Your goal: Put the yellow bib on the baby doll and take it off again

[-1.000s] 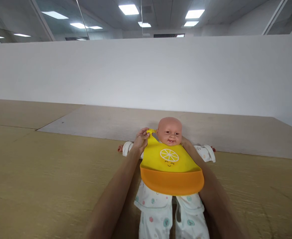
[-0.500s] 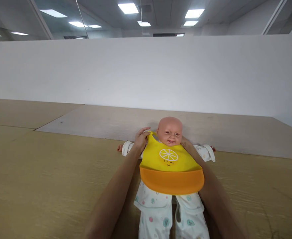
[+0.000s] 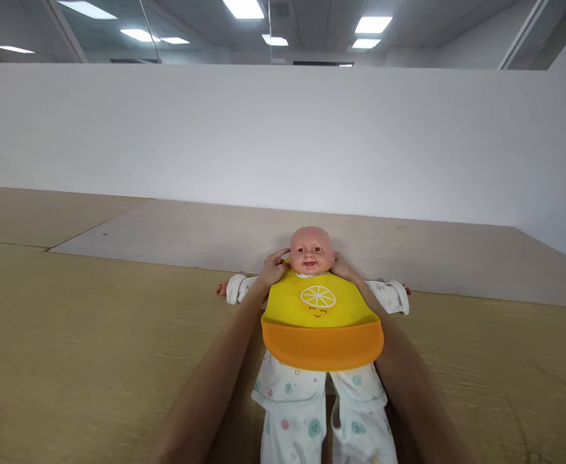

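**Q:** Left hand (image 3: 273, 269)?

**A:** Fingers curled, pinching the top corner of the yellow silicone bib (image 3: 317, 306), just beside the neck of the baby doll (image 3: 311, 251).

**Q:** Right hand (image 3: 345, 267)?

**A:** Fingers bent over the bib's other shoulder, against the doll's neck. Pinching or only touching: cannot tell.

**Q:** Bib position?

**A:** Flat on the doll's chest, centred. Orange catch pocket (image 3: 322, 346) lies across the waist of the dotted white romper (image 3: 287, 386).

**Q:** Surroundings?

**A:** Doll on its back, arms out, on a tan board (image 3: 94, 335), a white wall (image 3: 283, 142) beyond.
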The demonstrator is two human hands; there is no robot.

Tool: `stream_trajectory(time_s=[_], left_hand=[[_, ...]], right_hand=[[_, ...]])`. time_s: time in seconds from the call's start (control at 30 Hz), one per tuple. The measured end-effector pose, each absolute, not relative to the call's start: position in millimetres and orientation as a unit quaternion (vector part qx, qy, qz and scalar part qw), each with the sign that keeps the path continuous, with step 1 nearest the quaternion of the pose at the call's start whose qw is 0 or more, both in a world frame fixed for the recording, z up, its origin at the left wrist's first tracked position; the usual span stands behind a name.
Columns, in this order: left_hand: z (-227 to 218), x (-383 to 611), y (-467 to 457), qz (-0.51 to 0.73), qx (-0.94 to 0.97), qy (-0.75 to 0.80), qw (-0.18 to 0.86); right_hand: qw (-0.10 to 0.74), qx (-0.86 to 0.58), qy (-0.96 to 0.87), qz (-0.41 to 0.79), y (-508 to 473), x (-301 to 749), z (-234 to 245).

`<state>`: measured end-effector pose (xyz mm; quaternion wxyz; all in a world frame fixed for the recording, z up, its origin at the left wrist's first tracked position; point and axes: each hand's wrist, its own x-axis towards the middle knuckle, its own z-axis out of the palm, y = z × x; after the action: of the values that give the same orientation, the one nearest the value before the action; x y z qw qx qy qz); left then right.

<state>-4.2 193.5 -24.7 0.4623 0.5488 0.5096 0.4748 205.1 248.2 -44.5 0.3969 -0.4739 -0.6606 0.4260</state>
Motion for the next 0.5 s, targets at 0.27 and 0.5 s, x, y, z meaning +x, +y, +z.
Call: stream_trajectory(time_s=[0.27,0.5], left_hand=[[-27.0,-4.3,194.0,0.469,0.558,0.486,0.482],[-32.0,-5.8,195.1,0.473,0.589,0.514,0.407]], right_hand=[[0.417,-0.473,-0.628,0.456,243.0,211.8,-49.5],[0.432,-0.531,-0.601,0.413,243.2,213.1,-54.4]])
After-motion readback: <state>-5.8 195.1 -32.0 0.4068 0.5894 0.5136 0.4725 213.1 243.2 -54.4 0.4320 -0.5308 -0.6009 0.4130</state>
